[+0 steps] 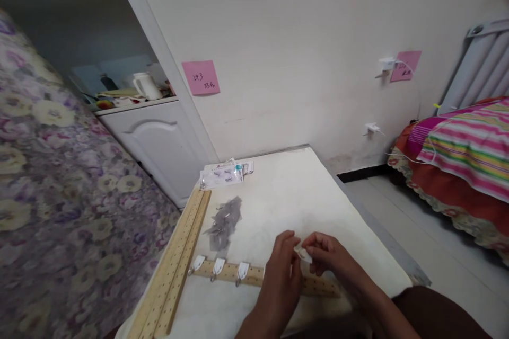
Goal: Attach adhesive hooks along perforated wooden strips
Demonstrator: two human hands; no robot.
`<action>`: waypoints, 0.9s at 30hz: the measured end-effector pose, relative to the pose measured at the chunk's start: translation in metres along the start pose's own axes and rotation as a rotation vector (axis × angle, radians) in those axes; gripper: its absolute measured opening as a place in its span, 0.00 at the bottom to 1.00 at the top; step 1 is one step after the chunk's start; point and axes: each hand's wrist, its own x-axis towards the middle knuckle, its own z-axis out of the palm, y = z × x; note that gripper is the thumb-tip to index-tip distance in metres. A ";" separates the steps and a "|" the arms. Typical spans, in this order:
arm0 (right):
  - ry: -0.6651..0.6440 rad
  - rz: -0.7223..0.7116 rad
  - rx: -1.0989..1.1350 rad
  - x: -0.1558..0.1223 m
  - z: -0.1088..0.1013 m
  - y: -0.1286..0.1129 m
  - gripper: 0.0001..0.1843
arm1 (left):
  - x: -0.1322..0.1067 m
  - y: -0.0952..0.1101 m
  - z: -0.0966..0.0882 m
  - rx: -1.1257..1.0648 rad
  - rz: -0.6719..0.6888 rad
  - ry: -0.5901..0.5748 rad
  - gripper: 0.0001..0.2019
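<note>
Pinching a small white piece [305, 255] between their fingertips, the left hand [281, 275] and the right hand [330, 255] are close together above a perforated wooden strip [229, 271] at the near side of the table [286, 190]. Three white hooks [218, 266] sit spaced apart along the strip's left part; the hands hide some of the rest. Longer perforated boards [178, 265] run along the table's left edge. Farther off lie grey see-through wrappers [226, 225], then flat packets [221, 176] at the far left corner.
</note>
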 end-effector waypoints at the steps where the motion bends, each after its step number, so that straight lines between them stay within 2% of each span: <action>1: 0.009 0.003 -0.034 0.000 -0.001 -0.001 0.16 | 0.000 0.001 -0.002 -0.063 -0.029 0.017 0.19; 5: -0.033 -0.009 -0.125 -0.002 -0.004 -0.004 0.15 | 0.001 0.000 -0.009 -0.188 -0.220 -0.016 0.12; 8: -0.069 -0.034 -0.161 -0.003 -0.007 -0.003 0.13 | -0.002 -0.005 -0.006 -0.241 -0.290 -0.038 0.06; 11: -0.080 -0.056 -0.172 -0.003 -0.010 -0.001 0.10 | -0.007 -0.006 0.000 -0.245 -0.299 -0.027 0.05; 17: -0.118 -0.052 -0.184 -0.005 -0.013 -0.002 0.09 | -0.024 0.004 0.012 -0.158 -0.232 0.026 0.04; 21: -0.183 -0.056 -0.241 -0.010 -0.018 -0.004 0.07 | -0.039 0.002 0.029 -0.121 -0.241 -0.004 0.04; 24: -0.233 -0.076 -0.302 -0.016 -0.024 -0.005 0.07 | -0.054 -0.006 0.050 -0.182 -0.271 -0.062 0.04; 27: -0.231 -0.053 -0.344 -0.022 -0.028 -0.004 0.07 | -0.068 -0.014 0.071 -0.249 -0.327 -0.045 0.06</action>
